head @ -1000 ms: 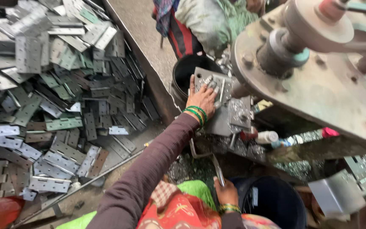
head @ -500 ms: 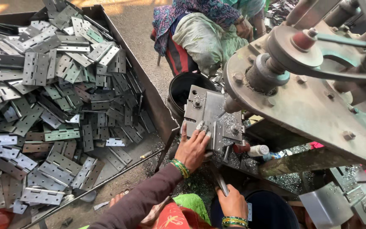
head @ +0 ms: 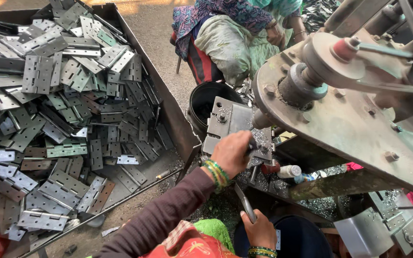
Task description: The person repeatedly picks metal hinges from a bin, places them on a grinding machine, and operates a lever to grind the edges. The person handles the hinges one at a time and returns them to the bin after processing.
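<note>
Left hand (head: 233, 153), fingers curled onto the press plate (head: 228, 125) at frame centre, steadies work; right hand (head: 260, 231) fingers clamped on a metal strip (head: 244, 204), lower centre.

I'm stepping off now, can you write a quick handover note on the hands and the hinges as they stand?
Left hand: resting on the grey press plate, fingers curled at the die; anything under them is hidden.
Right hand: gripping a thin metal tool, tip pointing up toward the plate.
Hinges: a large pile in the tray on the left.
Black bucket sits behind the plate.
Done or left: not countable from here; the pile is large.
</note>
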The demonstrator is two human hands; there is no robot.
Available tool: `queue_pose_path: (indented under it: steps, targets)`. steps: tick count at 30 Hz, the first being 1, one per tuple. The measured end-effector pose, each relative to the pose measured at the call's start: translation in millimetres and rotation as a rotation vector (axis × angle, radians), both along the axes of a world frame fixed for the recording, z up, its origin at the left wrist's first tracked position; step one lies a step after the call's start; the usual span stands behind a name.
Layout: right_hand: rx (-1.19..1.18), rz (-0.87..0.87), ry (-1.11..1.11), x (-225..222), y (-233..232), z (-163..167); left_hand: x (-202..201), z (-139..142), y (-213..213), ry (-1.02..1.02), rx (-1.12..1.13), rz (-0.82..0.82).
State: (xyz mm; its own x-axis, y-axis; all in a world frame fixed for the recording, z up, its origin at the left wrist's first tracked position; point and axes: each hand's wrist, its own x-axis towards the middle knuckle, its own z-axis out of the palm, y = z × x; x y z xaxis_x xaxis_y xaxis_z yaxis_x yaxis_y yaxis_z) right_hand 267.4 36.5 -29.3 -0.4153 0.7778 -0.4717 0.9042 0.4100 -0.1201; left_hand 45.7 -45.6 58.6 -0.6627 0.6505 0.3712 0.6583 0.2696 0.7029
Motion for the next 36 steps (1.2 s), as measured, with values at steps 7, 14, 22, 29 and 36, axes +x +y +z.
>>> queue_pose_path:
  steps: [7,14,22,29,36]
  targets:
    - [0.071,0.021,0.107,5,3,-12,37,6,-4,0.411,-0.260,0.187]
    - [0.024,0.004,0.118,5,0,-6,8,-27,-11,-0.002,-0.330,-0.082]
    - [0.034,-0.008,0.146,3,-2,-2,21,-55,-29,0.220,-0.279,0.084]
    - [0.015,-0.006,0.049,2,1,-7,26,-46,-13,0.405,-0.162,0.036]
    - [0.031,-0.010,0.170,8,-4,-5,27,-52,-19,0.341,-0.261,-0.122]
